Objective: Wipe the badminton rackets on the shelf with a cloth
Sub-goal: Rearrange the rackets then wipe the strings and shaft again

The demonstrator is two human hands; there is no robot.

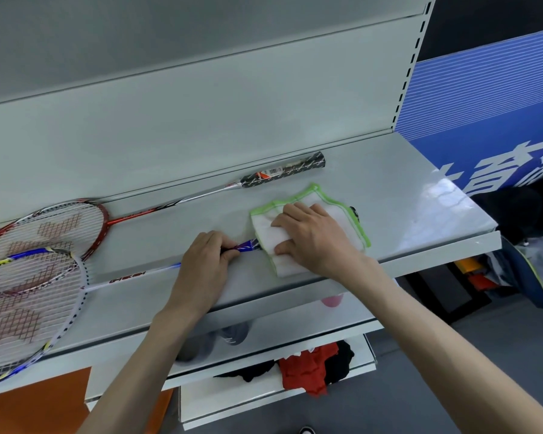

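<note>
Head view: on the grey shelf (405, 195), the blue-and-white racket (35, 305) lies along the front edge, its head overlapping the red racket (76, 227) behind it. Left hand (206, 261) pinches the blue racket's shaft. Right hand (314, 238) wraps the green-edged white cloth (311, 227) around that racket's handle, fingers curled.
</note>
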